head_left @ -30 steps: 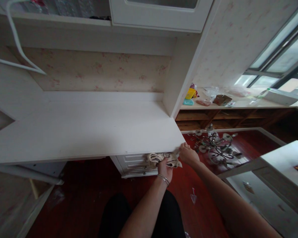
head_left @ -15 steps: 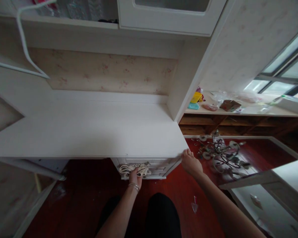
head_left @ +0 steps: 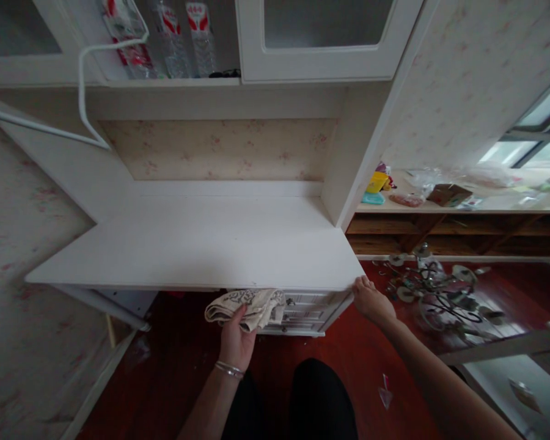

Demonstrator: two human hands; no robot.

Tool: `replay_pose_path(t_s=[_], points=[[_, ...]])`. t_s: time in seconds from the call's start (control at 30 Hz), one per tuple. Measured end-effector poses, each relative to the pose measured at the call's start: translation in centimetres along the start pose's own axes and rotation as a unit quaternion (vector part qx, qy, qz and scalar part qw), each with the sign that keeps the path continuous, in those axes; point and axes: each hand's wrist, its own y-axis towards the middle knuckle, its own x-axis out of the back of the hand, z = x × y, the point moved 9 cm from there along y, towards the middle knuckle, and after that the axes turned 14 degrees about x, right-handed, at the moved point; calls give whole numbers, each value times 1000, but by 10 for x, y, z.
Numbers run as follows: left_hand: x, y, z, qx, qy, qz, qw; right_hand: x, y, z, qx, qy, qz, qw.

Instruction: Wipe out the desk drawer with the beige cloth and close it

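Observation:
My left hand (head_left: 238,345) is closed round a folded cream cloth (head_left: 247,307) with a dark pattern, thumb on top. The cloth is just below the front edge of the white desk (head_left: 201,244), in front of the drawers (head_left: 309,308). At the desk's front right corner, my right hand (head_left: 371,299) grips the edge with its fingers bent; the fingertips are partly hidden.
Plastic bottles (head_left: 204,40) stand in the open cabinet above the desk. A white bent rod (head_left: 85,91) juts in at upper left. On the red floor (head_left: 343,354) lies a dismantled metal light fitting (head_left: 440,287). A shelf at right bears a yellow container (head_left: 376,182).
My left hand has brought the cloth left and nearer to me, out from the drawer fronts. My right hand stays at the desk corner. The view has shifted, showing more of the upper cabinet.

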Motion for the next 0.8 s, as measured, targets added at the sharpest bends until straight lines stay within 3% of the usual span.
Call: replay_pose_path(t_s=[0.03,0.1,0.2,0.27,0.33,0.43,0.47,0.53,0.57,0.63,0.7,0.8], points=[[-1,-13,-14,-36,11,-8,999,-1,0,-1,0,2,-1,1000],[-9,-41,-55,-169,104,-33,980,-1,1,-2,-1,4,-4,1000],[-36,-72,-118,-361,284,-78,885,0,1,0,-2,3,-6,1000],[-54,-70,-151,-406,335,-95,845,3,0,2,-4,0,-9,1000],[-84,-59,-174,-458,524,-164,698,6,-2,5,-6,-7,-15,1000],[-123,-18,-177,-503,704,-153,477,8,-4,8,-14,-17,-20,1000],[-127,1,-171,-497,749,-147,413,8,-4,8,-18,-18,-20,999],[-122,48,-159,-432,830,-141,324,8,-4,9,-24,-19,-19,999],[-114,71,-152,-385,862,-137,298,7,-4,9,-27,-19,-19,999],[-102,101,-149,-340,884,-153,282,7,-3,9,-33,-19,-20,999],[-96,117,-149,-319,890,-161,282,7,-2,9,-33,-20,-20,999],[-94,118,-151,-315,894,-140,288,6,-2,9,-30,-18,-17,999]])
